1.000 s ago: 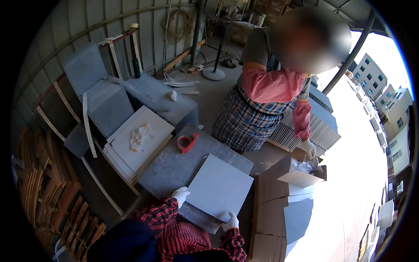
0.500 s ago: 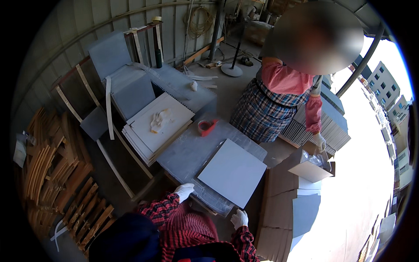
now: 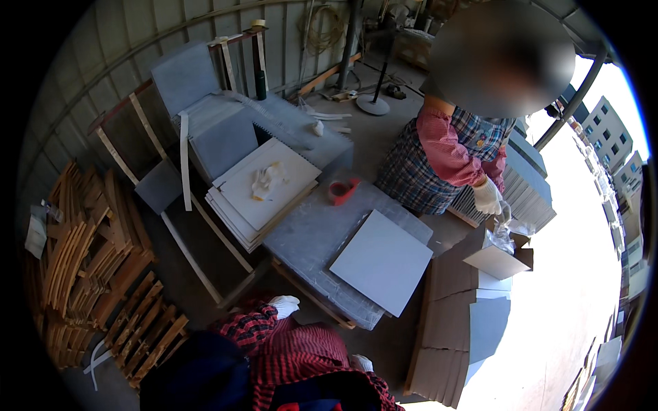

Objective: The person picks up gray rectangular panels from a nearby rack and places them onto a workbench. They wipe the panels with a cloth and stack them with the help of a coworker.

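Observation:
My left hand (image 3: 284,307), in a white work glove, hovers just off the near left edge of the low table. Its fingers reach loosely to the right, with nothing seen in them. Close to my body, my right hand (image 3: 361,362) is also gloved; my sleeve hides much of it, and its fingers are not clear. A square pale grey panel (image 3: 382,262) lies flat on the right part of the plastic-covered table (image 3: 301,243), apart from both hands. Behind it on the table sits a red tape dispenser (image 3: 341,192).
Across the table a co-worker's gloved hand (image 3: 489,197) reaches over an open cardboard box (image 3: 495,258) holding clear plastic. Stacked cardboard (image 3: 442,329) stands at right. White panels (image 3: 233,205) are piled at left, with wooden strips (image 3: 75,240) beyond. A fan base (image 3: 372,105) stands behind.
Both my hands have drawn back from the table's near edge, the right one closer to my body. The view has shifted slightly. The co-worker has leaned over the box, bringing a hand to the plastic.

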### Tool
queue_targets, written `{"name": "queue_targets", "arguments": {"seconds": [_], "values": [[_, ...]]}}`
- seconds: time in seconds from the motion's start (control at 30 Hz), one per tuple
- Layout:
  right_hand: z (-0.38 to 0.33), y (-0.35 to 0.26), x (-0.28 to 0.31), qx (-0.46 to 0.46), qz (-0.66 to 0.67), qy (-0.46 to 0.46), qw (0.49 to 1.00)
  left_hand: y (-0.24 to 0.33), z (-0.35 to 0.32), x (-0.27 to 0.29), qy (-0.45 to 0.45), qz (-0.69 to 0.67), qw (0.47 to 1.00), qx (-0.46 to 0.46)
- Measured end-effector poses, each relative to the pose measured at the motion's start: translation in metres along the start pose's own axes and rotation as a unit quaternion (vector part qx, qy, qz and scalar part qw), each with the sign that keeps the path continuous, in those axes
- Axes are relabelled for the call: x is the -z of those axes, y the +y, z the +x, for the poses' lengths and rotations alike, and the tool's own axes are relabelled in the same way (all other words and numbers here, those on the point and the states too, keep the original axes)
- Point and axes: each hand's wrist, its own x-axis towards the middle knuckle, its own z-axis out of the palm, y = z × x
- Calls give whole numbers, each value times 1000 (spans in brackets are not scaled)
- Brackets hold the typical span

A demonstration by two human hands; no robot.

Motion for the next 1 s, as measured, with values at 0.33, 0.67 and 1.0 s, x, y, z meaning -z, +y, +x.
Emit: {"name": "queue_targets", "arguments": {"seconds": [0.33,0.67,1.0], "values": [[115,-122,42,-325,582,10,746,-47,-66,82,-26,19,999,-13],[197,-263,17,-218,441,-51,869,-233,-89,166,18,141,990,14],[256,-325,67,-138,398,-88,903,-339,-185,109,69,-88,957,268]]}}
